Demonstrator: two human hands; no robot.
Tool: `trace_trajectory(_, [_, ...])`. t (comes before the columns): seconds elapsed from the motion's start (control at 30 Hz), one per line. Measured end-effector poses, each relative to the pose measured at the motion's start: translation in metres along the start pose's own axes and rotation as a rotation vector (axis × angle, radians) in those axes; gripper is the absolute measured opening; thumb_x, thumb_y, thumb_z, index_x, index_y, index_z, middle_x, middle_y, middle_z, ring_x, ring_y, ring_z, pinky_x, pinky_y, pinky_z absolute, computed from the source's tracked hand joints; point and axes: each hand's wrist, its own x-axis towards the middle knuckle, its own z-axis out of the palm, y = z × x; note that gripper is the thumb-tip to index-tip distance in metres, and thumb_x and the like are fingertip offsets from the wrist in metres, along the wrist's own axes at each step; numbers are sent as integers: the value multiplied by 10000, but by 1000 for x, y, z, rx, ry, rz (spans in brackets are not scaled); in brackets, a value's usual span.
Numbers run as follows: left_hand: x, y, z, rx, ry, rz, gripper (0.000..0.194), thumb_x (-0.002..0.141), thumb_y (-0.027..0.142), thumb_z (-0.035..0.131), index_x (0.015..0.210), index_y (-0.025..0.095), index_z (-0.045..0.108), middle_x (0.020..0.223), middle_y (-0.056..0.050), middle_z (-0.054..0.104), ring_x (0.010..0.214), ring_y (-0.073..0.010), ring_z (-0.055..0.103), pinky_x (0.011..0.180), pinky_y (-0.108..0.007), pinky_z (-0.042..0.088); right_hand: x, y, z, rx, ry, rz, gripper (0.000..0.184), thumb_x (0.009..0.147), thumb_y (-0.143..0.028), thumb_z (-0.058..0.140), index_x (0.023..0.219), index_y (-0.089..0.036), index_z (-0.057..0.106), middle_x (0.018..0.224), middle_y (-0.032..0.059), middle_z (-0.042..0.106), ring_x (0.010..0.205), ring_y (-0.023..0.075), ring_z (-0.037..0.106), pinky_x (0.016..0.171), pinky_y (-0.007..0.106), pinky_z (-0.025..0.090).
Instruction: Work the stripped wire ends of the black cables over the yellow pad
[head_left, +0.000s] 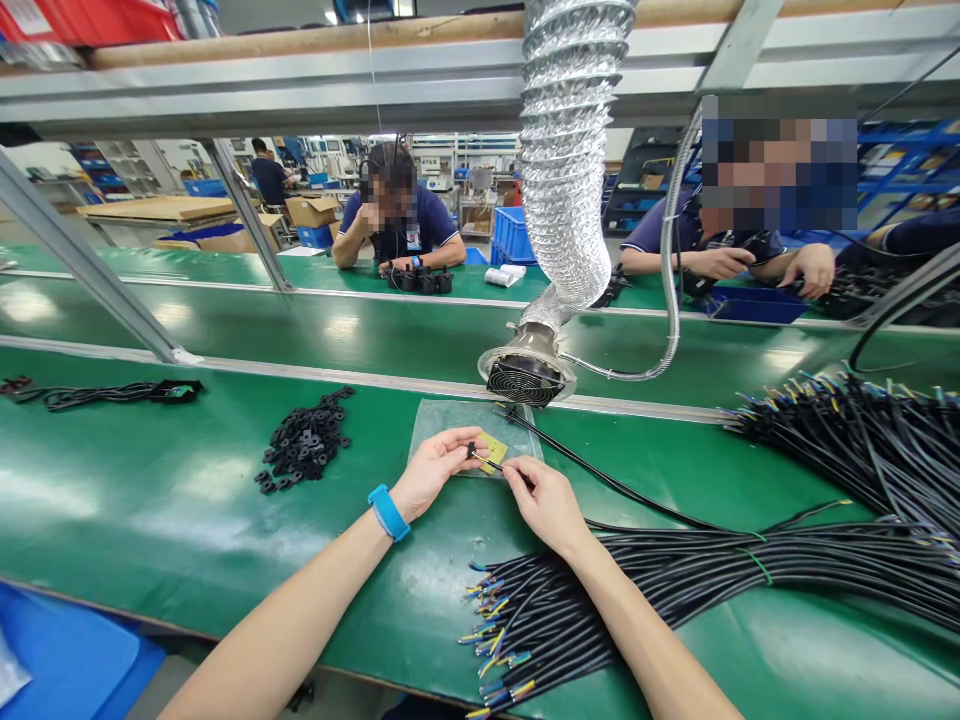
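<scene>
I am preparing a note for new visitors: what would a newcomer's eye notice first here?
Probably the shiny silver duct, hanging at upper centre with a black grille at its lower end. Next, the bundle of black cables with coloured wire ends on the green bench at lower right. Below the duct, the left hand holds a small black part and the right hand pinches a black cable.

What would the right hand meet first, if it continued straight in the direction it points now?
Most likely the small black part or the left hand that holds it, just ahead of the right hand. Depth is unclear in this single view.
</scene>
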Motion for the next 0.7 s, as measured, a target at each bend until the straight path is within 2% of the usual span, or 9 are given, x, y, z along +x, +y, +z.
trace_trajectory(0.33, [-1, 2, 0, 196, -51, 37, 388, 780, 357, 723, 1111, 162, 679, 1091, -116, 706, 1033, -242, 654, 904, -366, 528, -1, -1, 0, -35, 77, -53, 257, 951, -285, 447, 865, -207, 677, 776, 42, 660, 693, 164, 627, 617, 250, 459])
trace_trajectory(0.47, [-3, -2, 4, 111, -66, 21, 481, 753, 334, 759, 1183, 160, 630, 1104, -115, 684, 988, -224, 664, 889, -366, 541, -1, -1, -1, -61, 78, -142, 248, 962, -276, 454, 938, -205, 690, 825, 58, 659, 751, 172, 630, 653, 261, 472])
trace_trajectory(0.53, [-4, -4, 6, 49, -36, -6, 510, 726, 306, 789, 1181, 163, 609, 1104, -107, 672, 957, -209, 675, 897, -374, 542, -1, 0, -1, -92, 83, -179, 256, 970, -275, 447, 945, -205, 692, 854, 69, 665, 790, 179, 633, 685, 272, 484])
trace_trajectory(0.7, [-4, -7, 5, 111, 12, -152, 407, 680, 352, 824, 939, 101, 634, 839, -107, 713, 771, -199, 699, 786, -358, 566, -1, 0, -3, -164, 102, -228, 273, 987, -264, 429, 913, -192, 681, 854, 74, 667, 788, 184, 629, 703, 280, 480])
